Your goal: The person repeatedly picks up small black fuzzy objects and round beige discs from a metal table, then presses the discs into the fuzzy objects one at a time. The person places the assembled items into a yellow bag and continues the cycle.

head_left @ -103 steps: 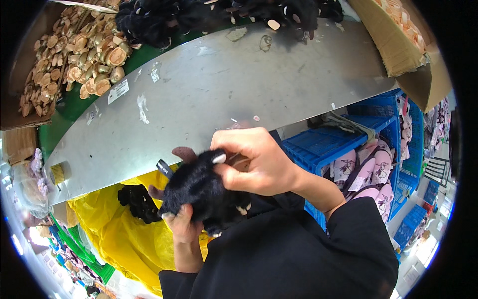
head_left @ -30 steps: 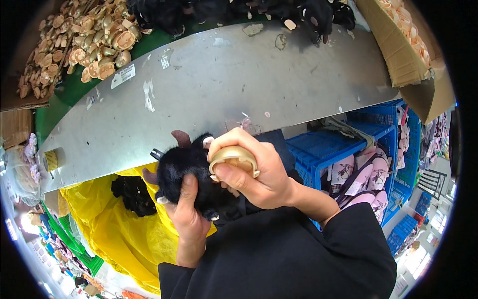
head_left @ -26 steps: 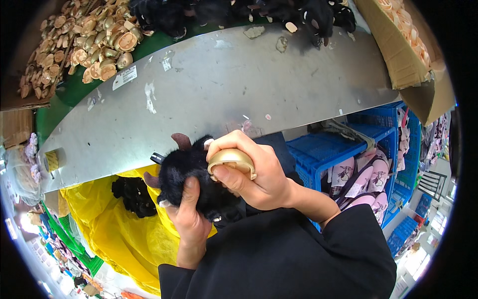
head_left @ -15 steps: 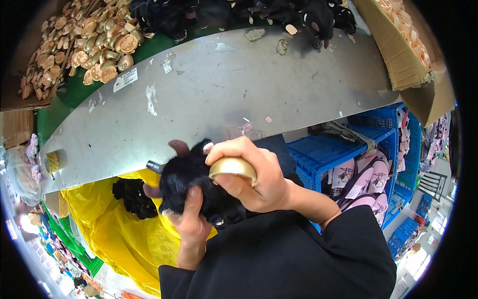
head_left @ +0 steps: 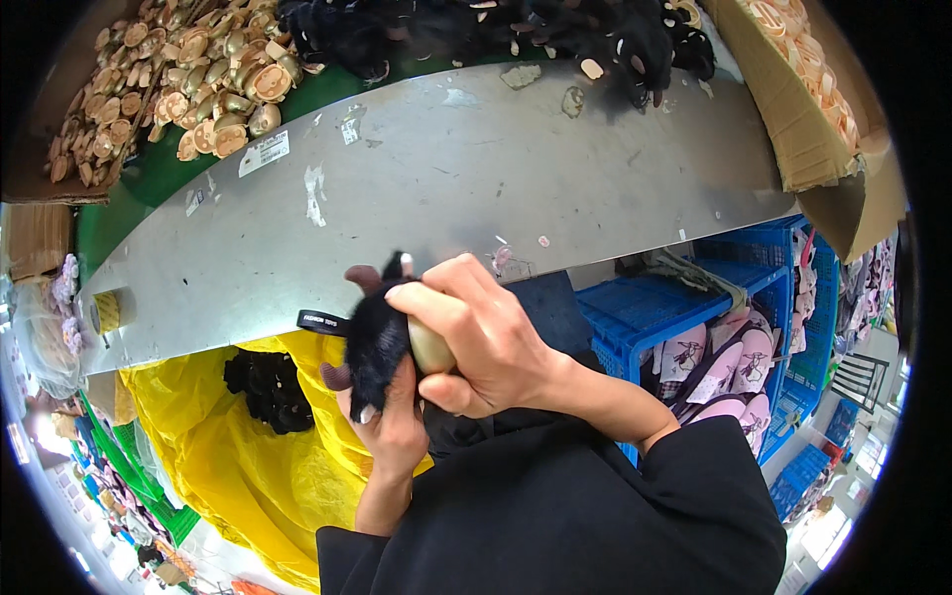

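Note:
A small black plush toy [head_left: 373, 342] with brown ears or horns and white tips is held up in front of the metal table edge, a black ribbon tag [head_left: 323, 322] sticking out of its left side. From below, my left hand [head_left: 399, 436] grips it. My right hand [head_left: 496, 347] is closed around a rounded gold plastic shell [head_left: 428, 349] and presses it against the toy's right side. Fingers of the right hand wrap over the toy's top edge. The shell's inner side is hidden.
Gold and peach shells [head_left: 213, 89] pile up at the far left. Several black plush toys [head_left: 555, 25] lie along the back. A cardboard box [head_left: 783, 109] holds peach parts. Below the metal table [head_left: 426, 178] are a yellow bag [head_left: 218, 436] with black plush and blue crates [head_left: 684, 293].
The gold shell has moved left from above the toy's right side and is now against it. The toy has turned so it appears narrower, with its ribbon tag more extended.

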`<state>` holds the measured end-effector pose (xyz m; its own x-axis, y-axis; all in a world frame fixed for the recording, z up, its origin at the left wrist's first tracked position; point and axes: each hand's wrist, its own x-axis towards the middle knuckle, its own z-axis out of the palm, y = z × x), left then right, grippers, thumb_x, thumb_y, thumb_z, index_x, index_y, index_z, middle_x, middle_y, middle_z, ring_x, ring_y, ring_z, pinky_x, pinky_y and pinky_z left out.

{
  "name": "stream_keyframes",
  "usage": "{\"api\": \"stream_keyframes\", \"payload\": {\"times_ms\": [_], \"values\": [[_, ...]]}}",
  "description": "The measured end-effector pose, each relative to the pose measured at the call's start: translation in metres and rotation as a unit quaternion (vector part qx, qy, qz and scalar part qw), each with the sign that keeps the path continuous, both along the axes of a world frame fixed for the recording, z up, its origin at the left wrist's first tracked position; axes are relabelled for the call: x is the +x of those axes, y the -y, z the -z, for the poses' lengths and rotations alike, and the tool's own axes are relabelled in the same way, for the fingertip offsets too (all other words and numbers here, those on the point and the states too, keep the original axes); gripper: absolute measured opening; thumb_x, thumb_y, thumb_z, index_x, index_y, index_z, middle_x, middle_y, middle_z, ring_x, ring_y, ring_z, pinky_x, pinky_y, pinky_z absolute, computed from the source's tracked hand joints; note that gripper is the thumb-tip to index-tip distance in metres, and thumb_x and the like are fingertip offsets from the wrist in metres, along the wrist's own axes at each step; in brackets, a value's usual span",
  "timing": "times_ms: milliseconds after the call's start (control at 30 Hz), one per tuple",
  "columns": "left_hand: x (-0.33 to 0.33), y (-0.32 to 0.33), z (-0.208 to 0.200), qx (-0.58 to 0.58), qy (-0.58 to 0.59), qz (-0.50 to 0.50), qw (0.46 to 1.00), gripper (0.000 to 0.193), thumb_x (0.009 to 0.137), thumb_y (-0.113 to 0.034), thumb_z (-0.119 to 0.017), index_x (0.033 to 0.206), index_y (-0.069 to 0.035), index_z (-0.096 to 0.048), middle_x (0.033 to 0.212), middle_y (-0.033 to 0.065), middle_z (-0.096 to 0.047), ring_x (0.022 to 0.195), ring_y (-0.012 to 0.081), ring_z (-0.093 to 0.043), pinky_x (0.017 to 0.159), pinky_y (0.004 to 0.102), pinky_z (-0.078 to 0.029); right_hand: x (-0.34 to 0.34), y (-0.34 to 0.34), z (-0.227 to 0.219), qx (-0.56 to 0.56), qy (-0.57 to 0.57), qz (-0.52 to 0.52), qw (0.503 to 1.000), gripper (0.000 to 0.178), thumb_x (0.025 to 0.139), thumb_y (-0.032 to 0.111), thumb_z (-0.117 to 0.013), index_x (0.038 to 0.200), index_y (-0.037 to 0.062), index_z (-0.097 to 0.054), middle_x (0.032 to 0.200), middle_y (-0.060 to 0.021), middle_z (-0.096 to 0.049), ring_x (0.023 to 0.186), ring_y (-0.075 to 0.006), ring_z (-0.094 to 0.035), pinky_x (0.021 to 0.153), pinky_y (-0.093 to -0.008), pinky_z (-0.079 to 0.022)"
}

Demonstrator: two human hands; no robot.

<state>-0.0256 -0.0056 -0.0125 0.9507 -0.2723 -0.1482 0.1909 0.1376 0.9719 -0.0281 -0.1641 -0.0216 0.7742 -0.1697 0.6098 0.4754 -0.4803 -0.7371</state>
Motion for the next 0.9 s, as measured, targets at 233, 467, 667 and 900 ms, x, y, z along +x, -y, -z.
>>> {"api": "stream_keyframes", "payload": {"times_ms": [233, 467, 667, 900], "values": [[0.0, -0.003, -0.002, -0.009, -0.021, 0.041, 0.999, 0.026, 0.093, -0.002, -0.068, 0.118, 0.004, -0.066, 0.114, 0.0079, -0.069, 0.103, 0.0144, -0.064, 0.093, 0.0294, -0.049, -0.004, 0.01, 0.003, 0.034, -0.044, -0.017, 0.998, 0.032, 0.078, 0.023, -0.077, 0.098, 0.002, -0.063, 0.07, -0.0084, -0.056, 0.055, -0.0203, -0.056, 0.05, -0.0302, -0.045], [0.004, 0.003, -0.014, -0.188, -0.217, 0.028, 0.957, 0.043, 0.086, -0.008, -0.079, 0.124, 0.002, -0.063, 0.115, 0.0085, -0.071, 0.106, 0.0185, -0.067, 0.099, 0.0324, -0.051, -0.012, 0.014, -0.015, 0.297, -0.204, -0.094, 0.928, 0.025, 0.084, 0.024, -0.068, 0.094, 0.0018, -0.059, 0.074, 0.0, -0.05, 0.061, -0.0065, -0.043, 0.058, -0.0233, -0.036], [-0.004, -0.002, -0.002, -0.238, -0.272, 0.057, 0.931, 0.063, 0.09, -0.031, -0.077, 0.139, -0.002, -0.052, 0.133, 0.0143, -0.063, 0.123, 0.0287, -0.063, 0.111, 0.0443, -0.048, -0.014, 0.013, -0.015, 0.337, -0.229, -0.1, 0.908, 0.026, 0.087, 0.026, -0.066, 0.095, 0.0025, -0.059, 0.074, 0.0021, -0.048, 0.064, -0.0052, -0.041, 0.059, -0.0232, -0.035], [-0.01, -0.003, 0.006, -0.274, -0.269, 0.052, 0.922, 0.061, 0.094, -0.032, -0.072, 0.142, -0.003, -0.049, 0.135, 0.0157, -0.062, 0.125, 0.0301, -0.061, 0.111, 0.0459, -0.047, -0.016, 0.017, -0.012, 0.326, -0.236, -0.11, 0.909, 0.028, 0.088, 0.027, -0.065, 0.097, 0.0017, -0.059, 0.07, 0.0034, -0.048, 0.061, -0.004, -0.04, 0.057, -0.0224, -0.034]]}}
